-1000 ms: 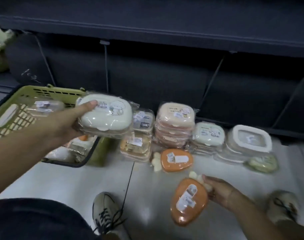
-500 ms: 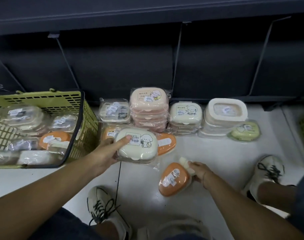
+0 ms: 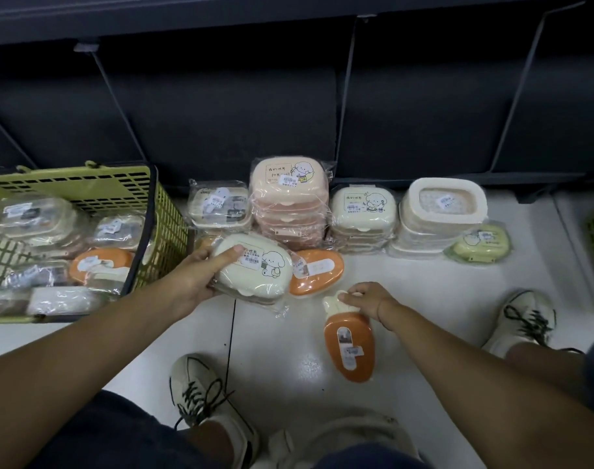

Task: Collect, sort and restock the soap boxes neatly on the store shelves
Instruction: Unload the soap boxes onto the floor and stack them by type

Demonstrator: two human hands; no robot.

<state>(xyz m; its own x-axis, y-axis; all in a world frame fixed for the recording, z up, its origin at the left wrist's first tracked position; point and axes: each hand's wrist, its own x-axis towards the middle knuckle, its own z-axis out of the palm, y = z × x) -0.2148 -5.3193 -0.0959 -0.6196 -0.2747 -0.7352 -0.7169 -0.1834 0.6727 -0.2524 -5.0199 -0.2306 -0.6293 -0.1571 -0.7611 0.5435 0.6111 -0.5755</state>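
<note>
1. Soap box, cream (image 3: 255, 269): centre of the frame, printed lid up. Its long axis runs left to right, dipping slightly to the right. The left hand (image 3: 194, 279) grips its left end, thumb on the lid.
2. Soap box, orange, carrot-shaped (image 3: 351, 346): lower centre-right. Its long axis is near vertical in the frame, with the cream leafy end up and the tip down. The right hand (image 3: 366, 299) has its fingers curled over the leafy end. Whether the box touches the floor (image 3: 271, 384) cannot be told.
3. Second orange box (image 3: 317, 270): lies on the floor, partly hidden behind the cream box.
4. Third orange box (image 3: 99, 265): in the green basket (image 3: 163, 231) at left, among wrapped clear boxes.
5. Four stacks stand along the foot of the dark shelf (image 3: 221, 113): clear (image 3: 217, 204), pink (image 3: 288, 204), cream (image 3: 363, 211) and white-rimmed (image 3: 441, 211).
6. One green box (image 3: 481, 243): leans against the front of the white-rimmed stack.
7. Two shoes: lower frame, one on either side of the carrot-shaped box.
</note>
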